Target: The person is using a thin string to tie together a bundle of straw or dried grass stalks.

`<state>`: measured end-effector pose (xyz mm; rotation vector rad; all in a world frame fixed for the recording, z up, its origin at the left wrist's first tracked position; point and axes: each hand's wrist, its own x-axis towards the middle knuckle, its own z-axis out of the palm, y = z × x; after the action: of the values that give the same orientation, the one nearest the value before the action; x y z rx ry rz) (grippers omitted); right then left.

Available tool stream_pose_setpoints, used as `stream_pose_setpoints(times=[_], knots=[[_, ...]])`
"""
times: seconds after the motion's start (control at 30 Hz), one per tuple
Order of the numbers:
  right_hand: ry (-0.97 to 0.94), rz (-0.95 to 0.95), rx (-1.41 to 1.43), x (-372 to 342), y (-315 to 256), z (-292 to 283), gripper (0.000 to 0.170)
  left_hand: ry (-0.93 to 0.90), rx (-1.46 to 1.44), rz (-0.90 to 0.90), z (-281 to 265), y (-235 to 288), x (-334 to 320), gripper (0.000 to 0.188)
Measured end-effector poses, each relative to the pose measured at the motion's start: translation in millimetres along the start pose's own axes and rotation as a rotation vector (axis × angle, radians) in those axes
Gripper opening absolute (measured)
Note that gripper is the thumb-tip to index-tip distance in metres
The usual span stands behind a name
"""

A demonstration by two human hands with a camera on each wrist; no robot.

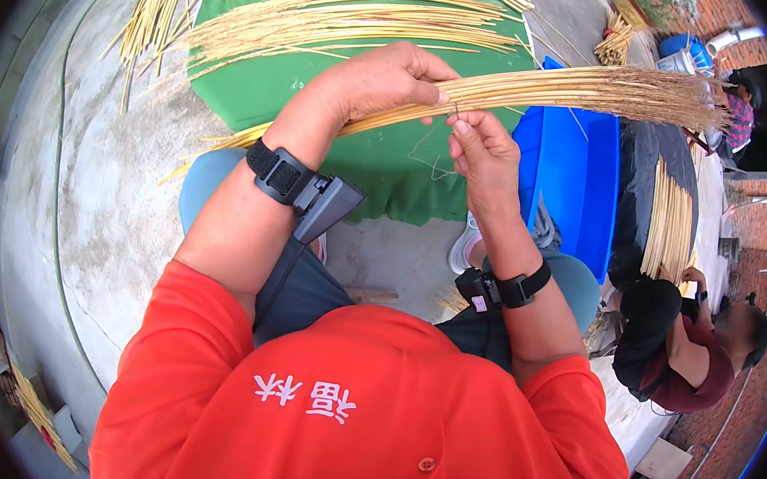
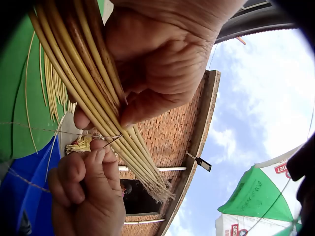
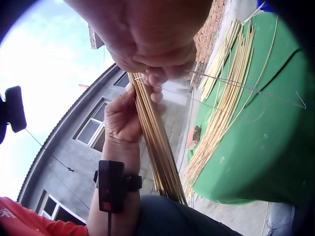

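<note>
My left hand (image 1: 383, 80) grips a bundle of long yellow stalks (image 1: 525, 88) from above, its thumb lying along them. The bundle lies across in front of me, with feathery brush ends (image 1: 672, 96) to the right in the head view. Just below it, my right hand (image 1: 488, 153) pinches a thin strand (image 2: 113, 140) between thumb and fingertip, right at the stalks. I cannot tell whether that strand is wire or thread. From there a loose thin thread (image 3: 246, 87) trails over the green cloth (image 1: 378, 172) in the right wrist view.
More stalks (image 1: 356, 25) lie on the green cloth beyond my hands. A blue plastic tub (image 1: 584, 185) stands right of my knee. At the far right another person (image 1: 685, 350) sits beside a pile of stalks (image 1: 667, 219). Further bundles (image 1: 155, 27) lie at the upper left.
</note>
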<state>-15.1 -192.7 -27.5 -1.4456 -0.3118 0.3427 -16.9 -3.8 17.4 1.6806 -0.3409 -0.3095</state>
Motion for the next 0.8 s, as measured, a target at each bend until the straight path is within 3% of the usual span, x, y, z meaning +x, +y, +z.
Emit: stream_pose_setpoints(times=[0.67,0.8], knots=[[0.006,0.048,0.118,-1,-8,3,0.007,0.051,0.154,-0.007,5,0,-1,0.033],[0.013,0.161,0.194,-1,-12,5,0.008,0.064,0.156,-0.001,7,-4,1,0.033]])
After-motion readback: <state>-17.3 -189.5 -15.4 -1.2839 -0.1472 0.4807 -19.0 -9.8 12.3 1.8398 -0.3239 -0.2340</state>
